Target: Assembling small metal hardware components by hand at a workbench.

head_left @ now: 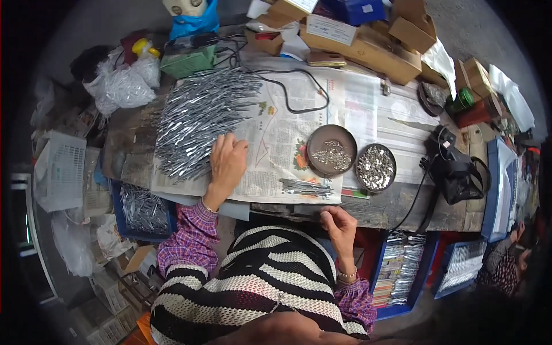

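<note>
A large heap of slim, pointed silver metal pieces (195,115) covers the left of the newspaper (276,132) on the table. My left hand (229,161) rests at the heap's right edge, fingers bent and close together; its fingertips are hidden. At the table's front edge is my right hand (340,227), its fingers curled in; anything inside is out of sight. Just beyond it lies a small row of slim metal pieces (306,187). Two round dishes stand farther back: a brown dish (318,168) with small shiny parts, and a dark dish (359,180) full of silver bits.
A black cable (286,109) loops over the newspaper. Cardboard boxes (368,52) line the back, and a black strapped device (460,175) sits at right. Below the table are a blue bin of metal pieces (118,221) at left and a blue tray (376,270) at right.
</note>
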{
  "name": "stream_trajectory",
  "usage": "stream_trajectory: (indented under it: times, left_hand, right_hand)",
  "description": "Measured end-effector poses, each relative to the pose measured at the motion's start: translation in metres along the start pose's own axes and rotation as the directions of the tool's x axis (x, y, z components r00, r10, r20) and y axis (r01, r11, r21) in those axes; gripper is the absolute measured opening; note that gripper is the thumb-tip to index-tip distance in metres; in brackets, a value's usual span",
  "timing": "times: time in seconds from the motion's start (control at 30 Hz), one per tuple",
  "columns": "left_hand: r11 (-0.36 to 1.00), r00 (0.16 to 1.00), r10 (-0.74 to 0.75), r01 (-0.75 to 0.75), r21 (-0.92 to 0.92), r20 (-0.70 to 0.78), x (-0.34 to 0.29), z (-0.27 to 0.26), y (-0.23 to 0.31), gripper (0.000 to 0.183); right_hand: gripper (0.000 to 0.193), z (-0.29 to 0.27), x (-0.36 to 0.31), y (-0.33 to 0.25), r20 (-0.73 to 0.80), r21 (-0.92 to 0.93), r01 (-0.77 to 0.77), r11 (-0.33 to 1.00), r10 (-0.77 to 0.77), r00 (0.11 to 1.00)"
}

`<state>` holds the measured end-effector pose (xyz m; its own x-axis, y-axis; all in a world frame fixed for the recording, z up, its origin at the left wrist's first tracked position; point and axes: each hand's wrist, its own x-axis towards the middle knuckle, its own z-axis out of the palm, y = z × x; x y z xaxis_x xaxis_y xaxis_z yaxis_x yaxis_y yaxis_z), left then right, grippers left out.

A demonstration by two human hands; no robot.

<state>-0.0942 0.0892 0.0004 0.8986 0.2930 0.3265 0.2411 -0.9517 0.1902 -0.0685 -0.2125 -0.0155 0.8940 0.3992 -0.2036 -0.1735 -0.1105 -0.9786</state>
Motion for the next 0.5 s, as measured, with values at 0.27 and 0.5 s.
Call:
stream_trajectory:
  times: [0.27,0.5]
  left_hand:
    - [0.999,1.000,-0.017,0.017,0.051,-0.004,-0.0017,-0.0021,0.0034,0.007]
    - [0.998,1.000,0.026,-0.026,0.066,-0.001,0.0009,0.0002,0.0045,0.006]
  right_hand:
    - [0.008,-0.0032,0.0012,-0.0020,0.018,-0.079,0.022,0.997,-0.020,1.000]
    - [0.008,-0.0038,-0.0005,-0.0026,0.010,-0.090,0.044,0.995,-0.043,0.999]
